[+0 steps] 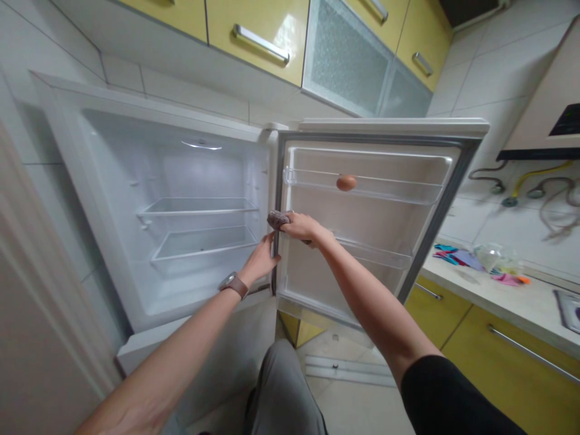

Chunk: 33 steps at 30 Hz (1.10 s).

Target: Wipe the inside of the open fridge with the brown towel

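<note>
Nearest my head camera is my knee (281, 386) in grey cloth, cut off by the bottom edge, as are both upper arms. My right hand (301, 226) is closed over a dark cloth (277, 219), which pokes out past the fingers at the hinge edge of the open fridge door (317, 278); its far part is hidden under the hand. My left hand (261, 260), watch (233, 284) on its wrist, lies just below, fingers loosely open against that same edge, with an egg (347, 182) on the top door shelf, well apart.

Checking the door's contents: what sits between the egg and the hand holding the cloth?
Only the clear shelf rail and bare door liner lie between the egg and right hand, in the head view.
</note>
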Tool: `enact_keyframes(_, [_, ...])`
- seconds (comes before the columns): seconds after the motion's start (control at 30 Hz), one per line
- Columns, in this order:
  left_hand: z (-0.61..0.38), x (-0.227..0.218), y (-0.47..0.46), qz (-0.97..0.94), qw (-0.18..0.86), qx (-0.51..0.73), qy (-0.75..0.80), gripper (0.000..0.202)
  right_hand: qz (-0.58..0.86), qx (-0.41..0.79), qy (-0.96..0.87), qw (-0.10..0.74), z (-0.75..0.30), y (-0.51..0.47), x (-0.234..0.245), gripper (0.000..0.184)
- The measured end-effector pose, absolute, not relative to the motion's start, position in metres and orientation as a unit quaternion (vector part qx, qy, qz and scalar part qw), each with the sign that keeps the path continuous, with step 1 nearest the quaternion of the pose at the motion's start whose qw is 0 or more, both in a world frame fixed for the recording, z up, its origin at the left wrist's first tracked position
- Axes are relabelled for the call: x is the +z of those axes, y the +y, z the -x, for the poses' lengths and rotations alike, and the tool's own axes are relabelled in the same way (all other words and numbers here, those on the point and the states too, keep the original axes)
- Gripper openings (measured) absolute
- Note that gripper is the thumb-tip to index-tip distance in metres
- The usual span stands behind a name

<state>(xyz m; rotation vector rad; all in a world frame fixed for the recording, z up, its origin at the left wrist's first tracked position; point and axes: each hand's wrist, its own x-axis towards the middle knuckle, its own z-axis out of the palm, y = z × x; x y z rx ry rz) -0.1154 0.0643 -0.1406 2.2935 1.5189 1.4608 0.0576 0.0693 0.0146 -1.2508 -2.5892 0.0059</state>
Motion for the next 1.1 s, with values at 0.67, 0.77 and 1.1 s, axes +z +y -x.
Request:
enact_keyframes(0.67, [0.057,-0.088,0.022,-0.792,-0.059,0.409,0.450,0.068,0.537,-0.128,-0.813,0.186,-0.298,0.014,-0.017,0.044])
enact_keyframes(0.77, [0.042,-0.083,0.022,-0.804,-0.068,0.379,0.453,0.067,0.537,-0.227,-0.789,0.191,-0.286,0.003,-0.035,0.045])
enact_keyframes(1.1, [0.024,-0.073,0.025,-0.810,-0.152,0.340,0.454,0.031,0.468,-0.240,-0.766,0.369,-0.265,-0.013,-0.063,0.045])
